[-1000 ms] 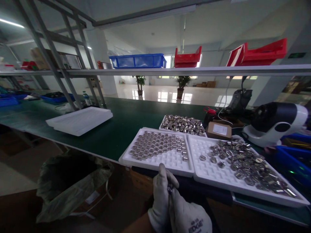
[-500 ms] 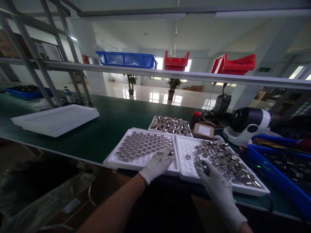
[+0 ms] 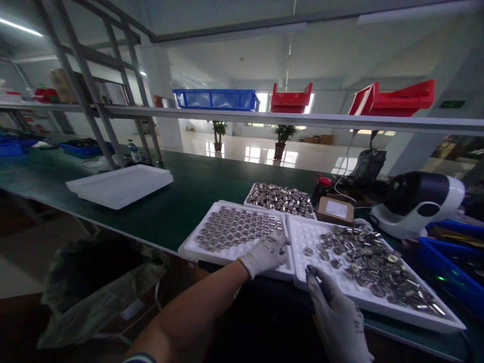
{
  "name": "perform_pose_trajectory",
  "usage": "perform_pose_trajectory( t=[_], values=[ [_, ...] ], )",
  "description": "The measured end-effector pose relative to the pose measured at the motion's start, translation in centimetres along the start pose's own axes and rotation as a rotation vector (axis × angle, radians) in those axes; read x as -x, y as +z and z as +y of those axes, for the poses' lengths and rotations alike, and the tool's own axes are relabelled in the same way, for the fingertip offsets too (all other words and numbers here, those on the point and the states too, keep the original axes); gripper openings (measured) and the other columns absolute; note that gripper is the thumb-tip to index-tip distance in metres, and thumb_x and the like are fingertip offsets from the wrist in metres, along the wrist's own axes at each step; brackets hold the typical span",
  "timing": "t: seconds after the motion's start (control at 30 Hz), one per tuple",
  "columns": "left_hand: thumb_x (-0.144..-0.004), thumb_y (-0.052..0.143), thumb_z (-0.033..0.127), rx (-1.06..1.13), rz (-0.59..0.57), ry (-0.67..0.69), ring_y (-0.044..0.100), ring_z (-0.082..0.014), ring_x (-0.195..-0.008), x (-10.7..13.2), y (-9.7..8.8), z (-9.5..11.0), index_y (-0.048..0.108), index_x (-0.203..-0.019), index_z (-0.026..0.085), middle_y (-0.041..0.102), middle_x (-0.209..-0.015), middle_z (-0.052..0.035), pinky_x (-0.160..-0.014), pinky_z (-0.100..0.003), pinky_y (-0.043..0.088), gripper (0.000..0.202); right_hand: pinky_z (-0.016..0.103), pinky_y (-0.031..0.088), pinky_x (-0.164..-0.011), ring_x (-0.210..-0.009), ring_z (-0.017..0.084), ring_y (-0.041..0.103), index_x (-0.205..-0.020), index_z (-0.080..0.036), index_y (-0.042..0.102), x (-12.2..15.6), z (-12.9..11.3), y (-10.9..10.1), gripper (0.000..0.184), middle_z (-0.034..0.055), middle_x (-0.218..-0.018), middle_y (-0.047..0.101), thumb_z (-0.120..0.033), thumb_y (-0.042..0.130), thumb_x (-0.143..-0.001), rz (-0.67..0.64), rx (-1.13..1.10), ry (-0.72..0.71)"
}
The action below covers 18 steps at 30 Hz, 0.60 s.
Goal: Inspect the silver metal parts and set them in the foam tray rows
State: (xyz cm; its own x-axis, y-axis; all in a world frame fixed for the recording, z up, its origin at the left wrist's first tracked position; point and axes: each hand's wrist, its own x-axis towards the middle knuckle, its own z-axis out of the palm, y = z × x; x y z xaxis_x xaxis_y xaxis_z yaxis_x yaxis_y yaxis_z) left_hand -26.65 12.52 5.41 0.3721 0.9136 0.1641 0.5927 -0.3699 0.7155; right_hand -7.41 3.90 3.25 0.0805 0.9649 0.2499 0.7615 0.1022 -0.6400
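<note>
A white foam tray (image 3: 189, 247) holds rows of small shiny metal cylinders (image 3: 230, 227). My left hand (image 3: 267, 253), in a white glove, reaches over its right side with bent fingers closed around a small metal cylinder. To the right, a second white tray (image 3: 298, 232) carries a loose heap of the same metal parts (image 3: 372, 264). My right hand (image 3: 338, 312), also gloved, is at that tray's front edge. Its thumb and fingers are pinched together; what lies between the darkened fingertips is too small to make out.
Behind stands another tray heaped with metal parts (image 3: 282, 197). A cardboard box (image 3: 335, 210), a red-lidded bottle (image 3: 321, 186) and a white-and-black device (image 3: 419, 204) stand back right. Stacked white trays (image 3: 121, 186) lie left on the green table (image 3: 204, 176). A shelf (image 3: 234, 115) crosses overhead.
The view has turned left, so everything shows further right. My right hand has drawn back from the loose parts to the tray's front edge. My left hand stays over the left tray.
</note>
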Motion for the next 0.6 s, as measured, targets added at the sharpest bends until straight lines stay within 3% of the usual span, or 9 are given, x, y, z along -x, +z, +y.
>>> perform_pose_trajectory(
  t=[0.1, 0.17, 0.23, 0.33, 0.47, 0.6],
  values=[
    [-0.09, 0.053, 0.028, 0.24, -0.006, 0.011, 0.062, -0.0172, -0.084, 2.6, -1.3, 0.7, 0.053, -0.138, 0.013, 0.066, -0.12, -0.0135, -0.078, -0.03, 0.052, 0.051, 0.039, 0.058, -0.095, -0.103, 0.027, 0.074, -0.109, -0.019, 0.074, 1.0, -1.5, 0.2, 0.054, 0.0116, -0.108, 0.078, -0.058, 0.038, -0.097, -0.061, -0.112, -0.14],
    [-0.097, 0.043, 0.041, 0.447, -0.013, 0.01, 0.055, -0.0117, -0.066, 4.9, -1.5, 1.6, 0.047, -0.144, 0.011, 0.068, -0.105, -0.0116, -0.063, -0.023, 0.046, 0.056, 0.03, 0.058, -0.092, -0.097, 0.023, 0.076, -0.109, -0.018, 0.073, 1.6, -2.6, 0.1, 0.051, 0.0121, -0.106, 0.078, -0.056, 0.04, -0.099, -0.107, -0.162, -0.218],
    [-0.098, 0.043, 0.055, 0.701, 0.05, -0.032, 0.05, -0.0109, -0.061, 7.2, -1.3, 2.6, 0.05, -0.141, 0.008, 0.065, -0.085, -0.0071, -0.059, -0.022, 0.041, 0.064, 0.024, 0.057, -0.09, -0.098, 0.02, 0.075, -0.113, -0.018, 0.072, 2.2, -3.8, 0.1, 0.047, 0.0119, -0.11, 0.078, -0.052, 0.042, -0.101, -0.132, -0.197, -0.274],
    [-0.091, 0.049, 0.072, 0.972, 0.223, -0.149, 0.047, -0.0115, -0.058, 9.7, -0.5, 3.7, 0.067, -0.123, 0.008, 0.054, -0.066, -0.0012, -0.058, -0.023, 0.037, 0.074, 0.019, 0.056, -0.082, -0.099, 0.018, 0.075, -0.113, -0.02, 0.071, 3.1, -5.1, 0.4, 0.042, 0.0105, -0.109, 0.078, -0.048, 0.042, -0.103, -0.19, -0.205, -0.319],
    [-0.091, 0.042, 0.079, 1.062, 0.358, -0.243, 0.042, -0.0101, -0.05, 10.9, 0.8, 3.7, 0.074, -0.103, 0.009, 0.048, -0.057, 0.0014, -0.053, -0.023, 0.033, 0.077, 0.021, 0.055, -0.073, -0.08, 0.018, 0.076, -0.105, -0.025, 0.07, 4.4, -6.4, 0.9, 0.042, 0.0044, -0.088, 0.077, -0.051, 0.037, -0.104, -0.231, -0.209, -0.275],
    [-0.092, 0.044, 0.077, 1.013, 0.52, -0.234, 0.041, -0.0104, -0.052, 11.0, 1.8, 3.5, 0.073, -0.081, 0.011, 0.047, -0.056, 0.0006, -0.053, -0.024, 0.03, 0.073, 0.022, 0.053, -0.07, -0.07, 0.018, 0.074, -0.1, -0.027, 0.07, 5.5, -7.4, 0.9, 0.043, 0.0011, -0.073, 0.072, -0.051, 0.035, -0.104, -0.246, -0.184, -0.275]
  ],
)
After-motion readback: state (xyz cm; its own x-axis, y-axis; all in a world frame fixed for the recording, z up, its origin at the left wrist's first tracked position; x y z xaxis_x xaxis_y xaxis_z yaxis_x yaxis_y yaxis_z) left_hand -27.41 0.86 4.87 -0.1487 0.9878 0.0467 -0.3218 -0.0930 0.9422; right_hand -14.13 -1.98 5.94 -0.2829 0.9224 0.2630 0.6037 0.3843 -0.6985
